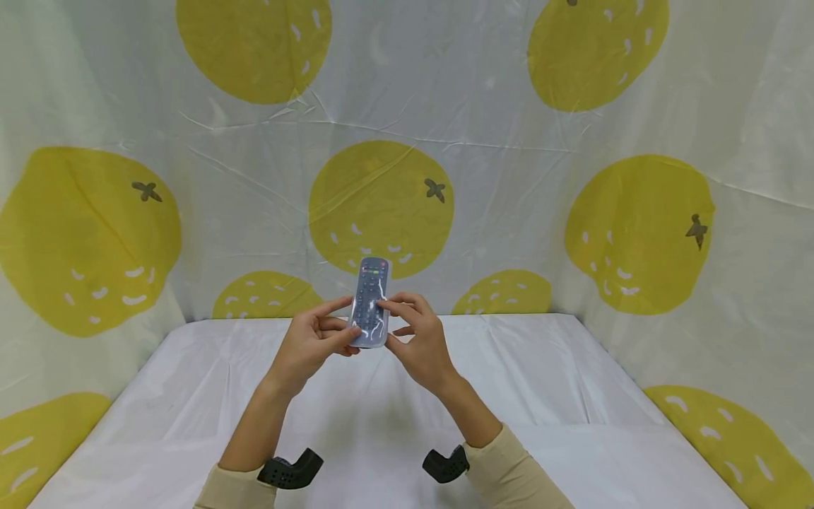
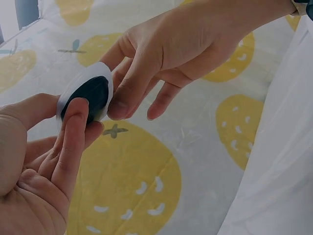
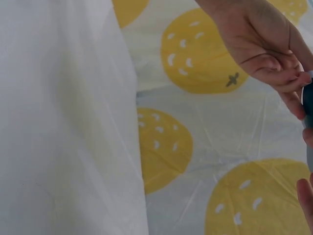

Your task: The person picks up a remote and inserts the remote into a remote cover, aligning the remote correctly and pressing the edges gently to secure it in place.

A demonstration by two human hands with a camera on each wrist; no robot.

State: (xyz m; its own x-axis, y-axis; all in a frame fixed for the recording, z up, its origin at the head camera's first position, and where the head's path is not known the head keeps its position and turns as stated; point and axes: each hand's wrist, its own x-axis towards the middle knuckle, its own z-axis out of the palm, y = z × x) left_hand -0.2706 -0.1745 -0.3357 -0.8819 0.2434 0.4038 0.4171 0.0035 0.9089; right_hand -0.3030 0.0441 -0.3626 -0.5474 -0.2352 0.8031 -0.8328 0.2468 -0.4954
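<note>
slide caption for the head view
Left hand and right hand hold a remote over a white table, fruit-print curtain behind.

Fruit-printed sheeting (image 1: 502, 205) hangs behind a white tabletop (image 1: 521, 389).

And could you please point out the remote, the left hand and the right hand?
Remote (image 1: 368, 300): head view, middle of the button face.
Left hand (image 1: 308, 348): head view, middle of the hand.
Right hand (image 1: 425, 346): head view, middle of the hand.

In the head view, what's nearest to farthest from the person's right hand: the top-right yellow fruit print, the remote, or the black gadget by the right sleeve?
1. Remote: left, touching the right hand.
2. Black gadget: below, beside the sleeve.
3. Yellow fruit print: at top right.
</note>
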